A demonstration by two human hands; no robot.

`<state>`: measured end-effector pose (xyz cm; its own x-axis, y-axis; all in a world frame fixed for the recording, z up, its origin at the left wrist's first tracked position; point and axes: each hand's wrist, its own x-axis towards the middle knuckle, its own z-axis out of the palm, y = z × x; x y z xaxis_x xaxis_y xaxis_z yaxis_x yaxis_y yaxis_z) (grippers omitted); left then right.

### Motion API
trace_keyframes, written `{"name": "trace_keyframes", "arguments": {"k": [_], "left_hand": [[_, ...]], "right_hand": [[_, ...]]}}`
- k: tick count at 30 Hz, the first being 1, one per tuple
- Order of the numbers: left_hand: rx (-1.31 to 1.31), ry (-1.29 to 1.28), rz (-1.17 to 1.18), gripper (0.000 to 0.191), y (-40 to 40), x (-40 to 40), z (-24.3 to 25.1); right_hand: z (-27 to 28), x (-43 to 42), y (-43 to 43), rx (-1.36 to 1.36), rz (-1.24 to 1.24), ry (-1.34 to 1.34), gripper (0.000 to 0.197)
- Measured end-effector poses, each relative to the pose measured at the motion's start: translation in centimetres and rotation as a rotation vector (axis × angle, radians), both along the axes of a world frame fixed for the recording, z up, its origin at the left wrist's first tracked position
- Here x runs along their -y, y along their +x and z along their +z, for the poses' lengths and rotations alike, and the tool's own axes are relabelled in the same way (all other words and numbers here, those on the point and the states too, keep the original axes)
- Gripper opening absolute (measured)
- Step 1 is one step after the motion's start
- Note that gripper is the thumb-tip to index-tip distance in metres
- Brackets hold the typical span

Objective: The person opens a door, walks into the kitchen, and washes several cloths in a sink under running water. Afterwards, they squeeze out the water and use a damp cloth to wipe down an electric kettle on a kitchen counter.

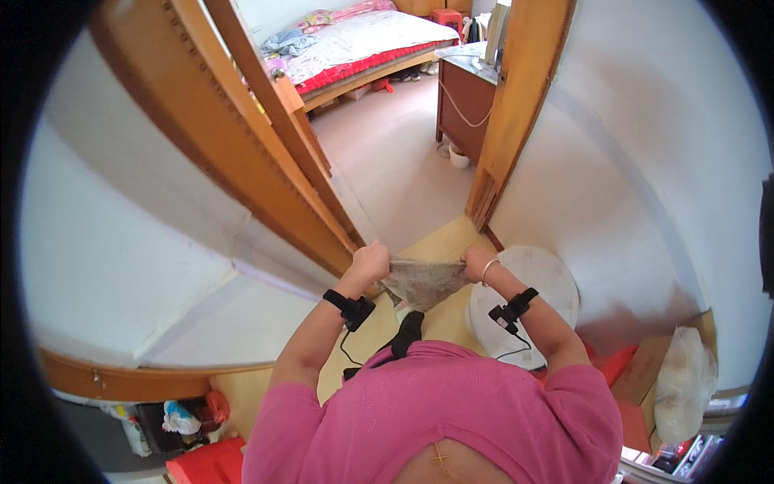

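Note:
A worn grey-brown cloth (427, 282) is stretched between my two hands, in front of my body at the doorway. My left hand (371, 264) grips its left corner, close to the wooden door frame. My right hand (477, 264), with a bangle at the wrist, pinches the right corner. The cloth sags to a lower point above my foot (409, 331) in dark fabric. Both forearms carry black straps with small wired devices.
A round white lidded container (532, 284) stands on the floor beside my right forearm. Wooden door jambs (514, 109) flank the opening. Beyond are a bed (363, 48) and a brown desk (462, 97). A cardboard box (644, 369) and a plastic bag (683, 387) lie at the right.

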<state>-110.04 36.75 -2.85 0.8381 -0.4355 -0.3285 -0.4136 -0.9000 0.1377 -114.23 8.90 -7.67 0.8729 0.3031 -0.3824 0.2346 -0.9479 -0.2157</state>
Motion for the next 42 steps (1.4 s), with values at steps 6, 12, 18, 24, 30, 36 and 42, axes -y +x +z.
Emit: {"name": "trace_keyframes", "arguments": {"k": [6,12,18,24,30,36,42], "left_hand": [[-0.022,-0.307,0.311,0.028,13.2,3.8,-0.9],[-0.493,-1.338,0.767,0.046,19.6,9.6,4.5],[-1.088,-1.883,0.650,0.040,28.2,14.3,3.7],[-0.562,-1.827,0.971,0.033,39.3,13.9,-1.1],[-0.139,-1.658,1.100,0.032,47.9,12.1,-0.4],[-0.611,-2.062,1.187,0.031,57.7,8.0,0.1],[-0.013,-1.521,1.163,0.049,69.2,1.3,-5.3]], "right_hand": [[4.5,4.2,8.4,0.121,-0.111,0.554,0.040],[12.2,-1.1,17.1,-0.383,-0.560,1.589,0.034],[6.2,-2.8,31.4,0.010,-0.915,1.836,0.030],[4.4,-5.1,43.4,0.108,-0.658,1.645,0.032],[3.1,-1.1,54.3,0.345,-0.505,0.983,0.041],[5.4,-5.3,63.6,-0.399,-0.814,1.060,0.065],[1.3,-12.4,76.3,-1.369,-0.629,1.463,0.040]]}}
